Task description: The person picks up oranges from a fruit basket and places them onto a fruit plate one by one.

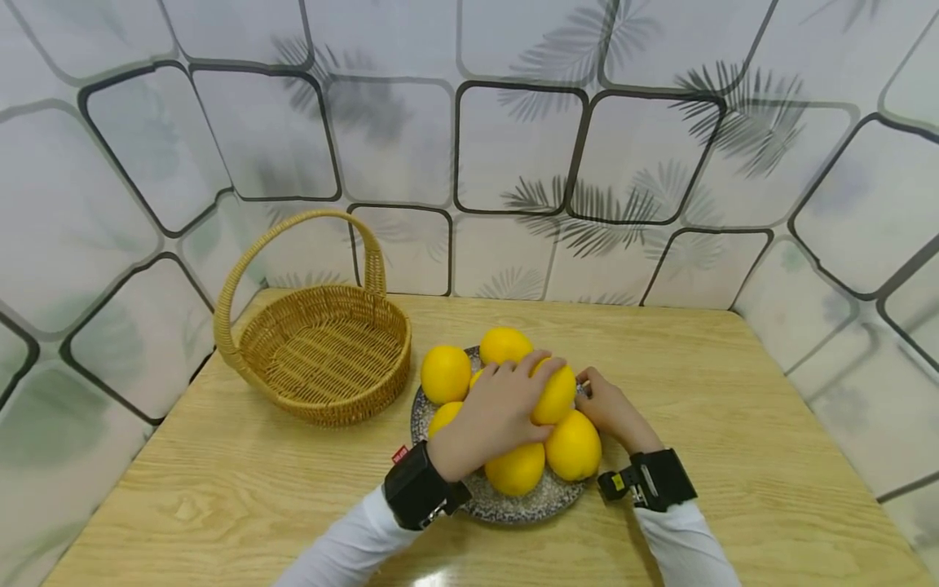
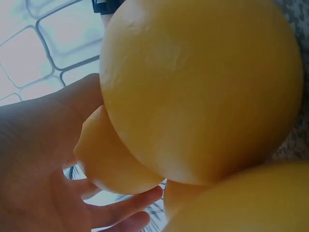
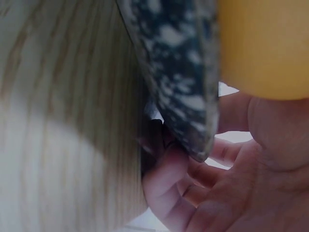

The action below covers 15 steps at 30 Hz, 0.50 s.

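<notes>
Several yellow lemons are heaped on a round speckled plate (image 1: 506, 509). My left hand (image 1: 499, 412) reaches over the heap, thumb and fingers curled round a lemon (image 1: 555, 397) on its upper right side. In the left wrist view, this lemon (image 2: 113, 154) shows beside the palm, partly hidden by a nearer, larger-looking lemon (image 2: 203, 87). At the plate's right edge, my right hand (image 1: 612, 408) grips the rim. The right wrist view shows its fingers (image 3: 166, 186) curled at the underside of the plate (image 3: 178, 72), with a lemon (image 3: 265, 48) above the palm.
A wicker basket (image 1: 396, 371) with a tall arched handle stands left of the plate, its woven bottom showing. Both rest on a light wooden table (image 1: 697, 391). Patterned cloth walls (image 1: 513, 147) close off the back and both sides.
</notes>
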Motion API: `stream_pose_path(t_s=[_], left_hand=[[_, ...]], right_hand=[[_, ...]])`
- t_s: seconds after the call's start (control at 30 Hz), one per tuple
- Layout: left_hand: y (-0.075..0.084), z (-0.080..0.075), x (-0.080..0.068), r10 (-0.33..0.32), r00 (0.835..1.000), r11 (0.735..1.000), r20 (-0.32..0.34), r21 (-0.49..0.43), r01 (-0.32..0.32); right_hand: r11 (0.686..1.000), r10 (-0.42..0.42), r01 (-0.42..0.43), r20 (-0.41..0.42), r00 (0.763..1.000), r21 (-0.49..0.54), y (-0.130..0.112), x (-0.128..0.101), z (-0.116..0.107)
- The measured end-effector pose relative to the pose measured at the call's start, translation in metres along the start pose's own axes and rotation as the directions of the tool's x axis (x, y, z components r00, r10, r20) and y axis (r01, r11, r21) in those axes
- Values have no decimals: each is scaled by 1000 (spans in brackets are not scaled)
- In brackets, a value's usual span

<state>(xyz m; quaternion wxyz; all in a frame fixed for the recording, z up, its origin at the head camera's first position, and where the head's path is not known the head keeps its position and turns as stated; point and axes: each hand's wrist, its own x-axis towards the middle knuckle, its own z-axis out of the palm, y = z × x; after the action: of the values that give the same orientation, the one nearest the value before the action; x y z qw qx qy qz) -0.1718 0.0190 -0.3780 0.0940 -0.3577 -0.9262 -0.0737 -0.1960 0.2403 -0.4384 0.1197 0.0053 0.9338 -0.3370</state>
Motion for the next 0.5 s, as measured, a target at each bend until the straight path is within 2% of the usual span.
stream_pose_path(t_s=[0.17,0.5], left_hand=[[1,1,0,-24,1000,1000,-16,-4,24],[6,4,2,-40,999,999,22,8,39]], right_hand=[[1000,6,-6,-8,1000,-1,-1,1,0],[1000,14,-14,5,1000,-4,-1,1,0]])
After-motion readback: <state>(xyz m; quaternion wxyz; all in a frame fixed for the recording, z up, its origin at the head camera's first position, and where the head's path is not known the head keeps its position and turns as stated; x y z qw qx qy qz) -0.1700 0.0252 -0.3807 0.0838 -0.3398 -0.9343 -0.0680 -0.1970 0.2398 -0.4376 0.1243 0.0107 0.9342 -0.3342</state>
